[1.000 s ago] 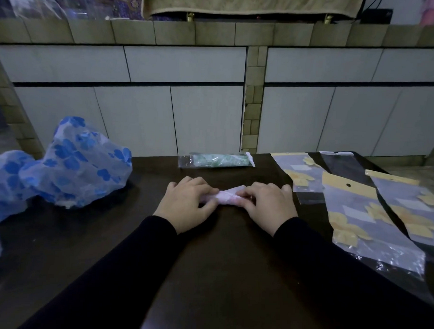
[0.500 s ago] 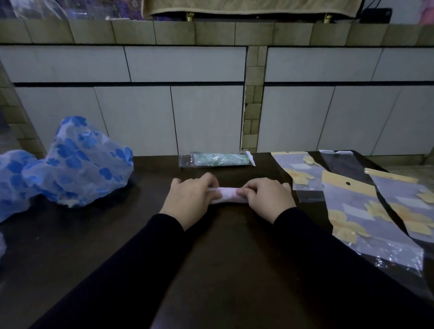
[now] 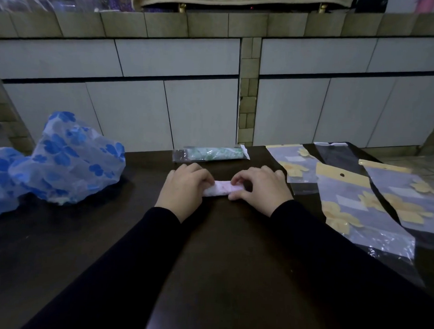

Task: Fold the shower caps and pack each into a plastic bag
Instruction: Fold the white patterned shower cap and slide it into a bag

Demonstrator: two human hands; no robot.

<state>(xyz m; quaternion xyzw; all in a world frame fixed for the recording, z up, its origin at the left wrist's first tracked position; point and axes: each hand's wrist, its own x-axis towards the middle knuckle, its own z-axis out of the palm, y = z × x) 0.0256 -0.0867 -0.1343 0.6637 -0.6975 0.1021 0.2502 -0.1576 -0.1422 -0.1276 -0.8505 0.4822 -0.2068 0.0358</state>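
While both hands are working at the middle of the dark table (image 3: 207,274), we are holding a pink shower cap (image 3: 221,188) folded into a narrow strip that is lying flat on the tabletop. Our left hand (image 3: 185,188) is covering the strip's left end with its fingers curled down over it, pressing it to the surface. Our right hand (image 3: 262,188) is pinching the strip's right end, with the thumb at the near edge and the bent fingers arching over the far edge. Only the short middle section of the cap is showing between the 2 hands.

Just beyond the grip, 1 packed bag (image 3: 210,154) holding a green folded cap is lying crosswise at the table's far edge, apart from our fingers. To the right of the grip, several empty plastic bags (image 3: 357,208) with yellow printed headers are lying spread and overlapping, the nearest one just beside our right hand. Well to the left of the grip, unfolded blue-flowered shower caps (image 3: 71,161) are sitting in a loose heap. Both forearms are wearing black sleeves (image 3: 319,241).
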